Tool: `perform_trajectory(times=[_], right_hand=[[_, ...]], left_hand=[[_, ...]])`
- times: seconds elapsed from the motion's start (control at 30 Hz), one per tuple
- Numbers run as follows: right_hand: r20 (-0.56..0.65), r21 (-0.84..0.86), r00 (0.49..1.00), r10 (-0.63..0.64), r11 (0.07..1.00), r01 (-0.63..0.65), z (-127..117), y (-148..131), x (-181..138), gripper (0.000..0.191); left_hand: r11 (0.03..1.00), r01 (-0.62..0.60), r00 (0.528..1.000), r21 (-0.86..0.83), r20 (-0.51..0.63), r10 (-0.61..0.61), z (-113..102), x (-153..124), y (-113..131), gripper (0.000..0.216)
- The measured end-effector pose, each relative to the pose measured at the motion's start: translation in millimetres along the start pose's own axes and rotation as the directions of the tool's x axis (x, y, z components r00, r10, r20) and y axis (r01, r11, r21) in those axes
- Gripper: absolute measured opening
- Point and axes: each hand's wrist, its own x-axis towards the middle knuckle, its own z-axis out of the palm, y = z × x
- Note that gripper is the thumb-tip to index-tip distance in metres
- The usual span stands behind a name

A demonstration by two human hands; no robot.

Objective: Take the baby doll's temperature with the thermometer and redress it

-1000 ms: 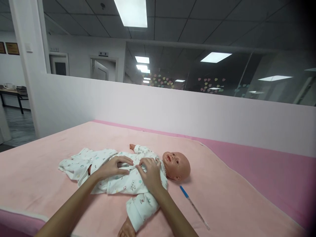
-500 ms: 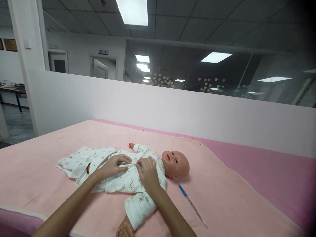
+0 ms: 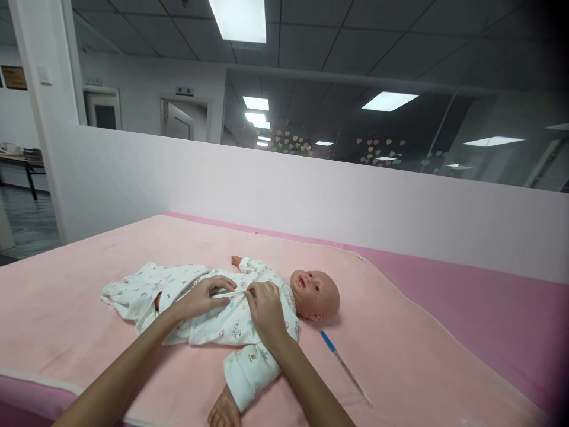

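A baby doll (image 3: 317, 296) lies on its back, head to the right, dressed in a white printed baby shirt (image 3: 226, 329) and matching trousers (image 3: 137, 290). Both my hands are over its chest and belly. My left hand (image 3: 202, 299) pinches the shirt's front edge between thumb and fingers. A little to the right, my right hand (image 3: 267, 308) grips the same edge near the chest, its fingers bent and pressed together. A thin fold of cloth stretches between the two hands. One doll arm points toward me, the other away. My fingertips partly hide the fastening.
A thermometer-like clear stick with a blue cap (image 3: 347, 367) lies right of the doll, near my right forearm. A pink pad (image 3: 413, 350) covers the padded table. Behind it stands a white partition wall (image 3: 311, 196) with glass above.
The view has shifted very slightly. Both hands keep their hold on the shirt's edge, and the doll stays in place.
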Motion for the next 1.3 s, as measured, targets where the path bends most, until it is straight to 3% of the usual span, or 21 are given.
perform_trajectory(times=[0.6,0.9,1.3], right_hand=[[0.016,-0.034,1.000,-0.005,0.999,0.006,1.9,1.0,-0.1,0.011],[0.013,-0.049,1.000,-0.006,0.999,0.007,2.0,1.1,-0.1,0.014],[0.043,-0.052,0.999,-0.001,0.999,0.003,-0.5,-0.3,0.0,0.012]], left_hand=[[0.999,-0.016,1.000,0.033,0.014,0.016,0.0,-1.6,-0.4,0.018],[0.977,-0.073,0.997,0.200,-0.010,0.076,1.3,-2.6,3.5,0.016],[0.991,-0.047,0.999,0.124,0.030,0.044,0.7,-1.8,1.1,0.018]])
